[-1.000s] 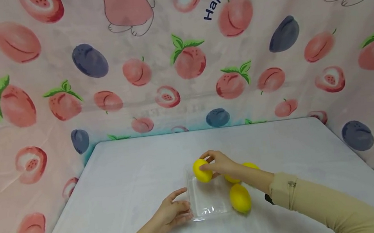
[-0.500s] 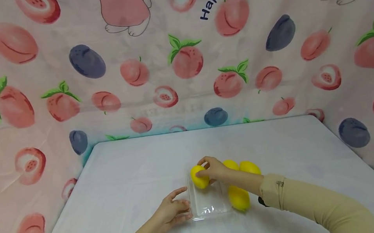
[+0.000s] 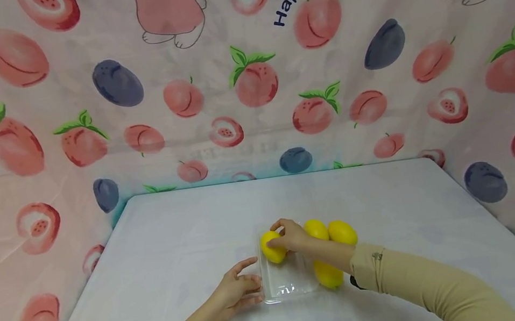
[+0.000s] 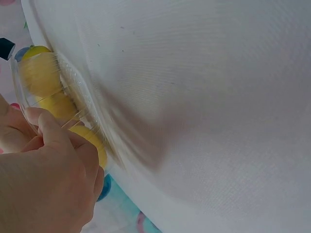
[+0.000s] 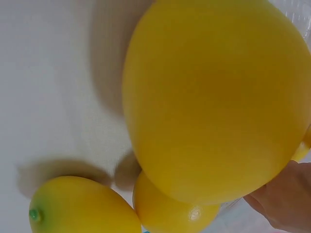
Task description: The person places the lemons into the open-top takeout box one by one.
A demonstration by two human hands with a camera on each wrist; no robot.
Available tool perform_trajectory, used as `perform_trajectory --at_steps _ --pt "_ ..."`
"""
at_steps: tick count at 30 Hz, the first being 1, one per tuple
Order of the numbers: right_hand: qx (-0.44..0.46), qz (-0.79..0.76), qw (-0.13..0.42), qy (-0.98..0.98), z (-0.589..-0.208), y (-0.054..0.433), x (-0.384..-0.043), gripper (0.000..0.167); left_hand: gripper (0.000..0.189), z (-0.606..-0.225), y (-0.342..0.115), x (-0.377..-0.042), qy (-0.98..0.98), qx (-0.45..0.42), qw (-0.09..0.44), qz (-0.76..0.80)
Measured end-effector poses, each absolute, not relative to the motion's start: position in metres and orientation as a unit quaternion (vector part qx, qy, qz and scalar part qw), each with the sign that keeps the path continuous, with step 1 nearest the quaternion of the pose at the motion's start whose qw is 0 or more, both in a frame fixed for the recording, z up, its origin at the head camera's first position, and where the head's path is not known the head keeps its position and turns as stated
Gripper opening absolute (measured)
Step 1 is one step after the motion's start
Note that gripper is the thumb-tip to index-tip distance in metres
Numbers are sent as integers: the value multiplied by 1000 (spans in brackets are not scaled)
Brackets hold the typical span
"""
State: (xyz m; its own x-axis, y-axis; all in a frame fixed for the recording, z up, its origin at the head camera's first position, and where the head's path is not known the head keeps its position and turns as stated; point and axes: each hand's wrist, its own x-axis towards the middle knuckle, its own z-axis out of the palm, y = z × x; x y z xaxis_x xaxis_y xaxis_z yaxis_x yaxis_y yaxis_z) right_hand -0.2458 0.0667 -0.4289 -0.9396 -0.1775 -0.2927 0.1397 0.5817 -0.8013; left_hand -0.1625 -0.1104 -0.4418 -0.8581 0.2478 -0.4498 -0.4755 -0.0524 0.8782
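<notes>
A yellow lemon (image 3: 272,249) is in my right hand (image 3: 291,236), which grips it over the back left part of a clear plastic tray (image 3: 290,289). In the right wrist view only part of the right hand (image 5: 287,196) shows, at the lower right, and a sliver of yellow lies by it. My left hand (image 3: 237,289) is at the tray's left side, fingers extended and touching its wall. In the left wrist view the left hand (image 4: 58,160) partly covers the clear tray (image 4: 77,87), with yellow lemons visible through it.
Two lemons, a left one (image 3: 316,228) and a right one (image 3: 342,233), lie behind the right forearm. Another lemon (image 3: 329,274) lies by the tray's right side, partly under that forearm. A white cloth-covered table (image 3: 188,229) extends around them, with a fruit-print curtain (image 3: 227,77) behind.
My right hand has carried the lemon slightly left and nearer to me, lower toward the tray. The lemons behind the forearm show more fully now. My left hand stays in place.
</notes>
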Motion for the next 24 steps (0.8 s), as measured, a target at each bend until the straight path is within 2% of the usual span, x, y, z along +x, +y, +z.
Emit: perform_trajectory --at_steps 9,24 --pt "-14 -440 183 879 -427 64 -248 43 59 -443 -110 -161 643 -93 246 719" --pt "-39 -430 163 887 -422 66 -248 41 60 -442 -110 -160 649 -85 244 716"
